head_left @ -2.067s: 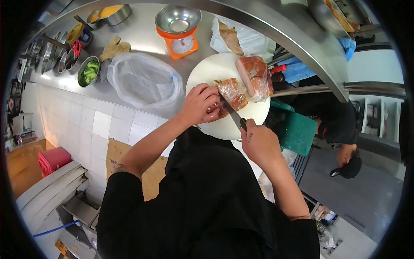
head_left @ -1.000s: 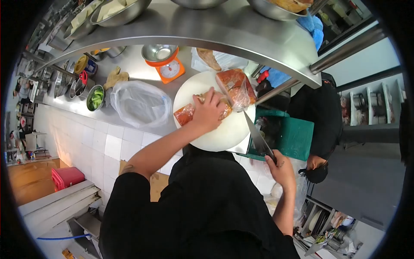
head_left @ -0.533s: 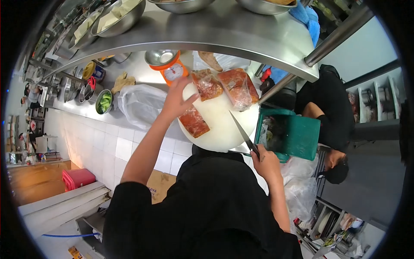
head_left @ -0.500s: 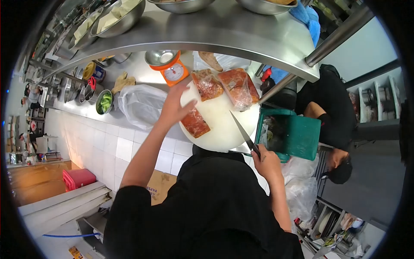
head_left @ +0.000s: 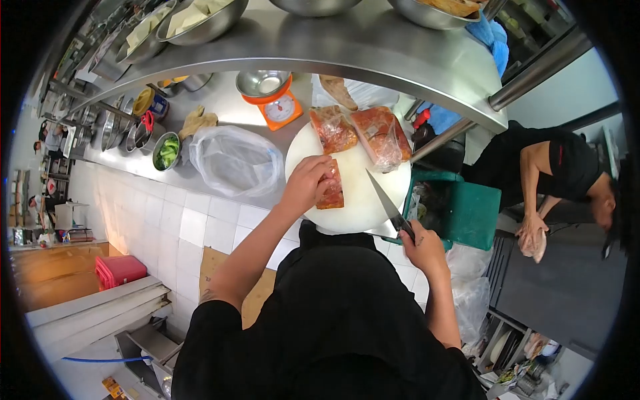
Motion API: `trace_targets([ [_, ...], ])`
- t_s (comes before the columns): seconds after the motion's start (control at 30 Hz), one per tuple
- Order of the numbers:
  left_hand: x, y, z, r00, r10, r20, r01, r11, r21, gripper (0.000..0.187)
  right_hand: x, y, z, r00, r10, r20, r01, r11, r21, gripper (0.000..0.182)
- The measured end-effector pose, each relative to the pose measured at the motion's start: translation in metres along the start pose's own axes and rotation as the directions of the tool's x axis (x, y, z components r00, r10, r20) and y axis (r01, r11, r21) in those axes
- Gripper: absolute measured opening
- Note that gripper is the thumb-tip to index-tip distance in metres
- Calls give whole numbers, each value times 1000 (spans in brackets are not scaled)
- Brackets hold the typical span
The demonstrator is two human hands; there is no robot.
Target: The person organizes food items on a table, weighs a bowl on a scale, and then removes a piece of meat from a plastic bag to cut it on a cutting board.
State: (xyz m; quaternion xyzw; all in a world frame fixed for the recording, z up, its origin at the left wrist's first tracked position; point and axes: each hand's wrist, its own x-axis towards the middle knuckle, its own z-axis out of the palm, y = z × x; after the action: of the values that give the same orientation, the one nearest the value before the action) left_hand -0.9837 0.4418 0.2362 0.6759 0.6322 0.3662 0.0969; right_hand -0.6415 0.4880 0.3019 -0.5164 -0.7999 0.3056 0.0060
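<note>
A slab of meat (head_left: 331,192) lies on the round white board (head_left: 360,207), pinned under the closed left hand (head_left: 305,185). The right hand (head_left: 421,245) grips a knife (head_left: 387,203), blade over the board. Two wrapped slabs (head_left: 363,130) sit beyond, near the orange scale (head_left: 279,107) on the tabletop (head_left: 227,107).

Meat slab (head_left: 331,190) half under left hand (head_left: 305,187)
</note>
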Motion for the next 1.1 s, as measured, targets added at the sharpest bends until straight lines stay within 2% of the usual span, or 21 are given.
trace_targets([
  [0.17,0,11,0,999,39,-11,-39,998,39,34,-8,-4,10,998,-25,-59,22,999,-48,23],
  [0.23,-4,18,-9,998,48,50,-56,980,190,39,-10,-7,13,997,-11,-79,7,999,-46,23],
  [0.27,-6,19,-11,997,55,55,-64,980,187,39,-12,-7,15,996,-9,-91,5,999,-42,23],
  [0.37,-13,14,-19,996,-32,81,16,981,193,39,-17,-12,16,995,18,-98,-19,1000,-15,23],
  [0.53,-24,-12,-16,979,16,204,-49,985,162,23,-18,-14,19,994,27,-110,-26,1000,7,22],
  [0.67,-36,-21,-23,983,17,181,-45,988,149,16,-18,-15,19,993,48,-108,-45,998,35,23],
  [0.73,-53,-37,-35,963,1,270,-42,989,145,13,-18,-14,18,994,51,-99,-47,998,36,23],
  [0.87,-84,-72,-45,982,-63,180,45,994,99,10,-14,-9,18,996,54,-73,-52,998,25,24],
  [0.9,-81,-70,-49,961,-245,124,252,967,-37,8,-14,-8,17,996,45,-79,-42,998,37,24],
  [0.93,-79,-69,-52,900,-426,93,436,882,-180,7,-12,-6,17,996,42,-72,-40,998,39,24],
  [0.97,-81,-75,-38,910,-411,47,386,803,-455,8,-11,-3,16,997,43,-64,-40,998,46,24],
  [1.0,-72,-67,-34,909,-415,46,390,802,-452,8,-9,-2,15,997,43,-57,-40,998,51,23],
  [1.07,-51,-51,-24,830,-532,165,454,474,-754,13,-6,-4,9,998,49,-26,-48,998,47,23],
  [1.1,-46,-49,-17,812,-560,163,452,427,-783,15,-5,-4,8,999,45,-22,-44,998,33,23],
])
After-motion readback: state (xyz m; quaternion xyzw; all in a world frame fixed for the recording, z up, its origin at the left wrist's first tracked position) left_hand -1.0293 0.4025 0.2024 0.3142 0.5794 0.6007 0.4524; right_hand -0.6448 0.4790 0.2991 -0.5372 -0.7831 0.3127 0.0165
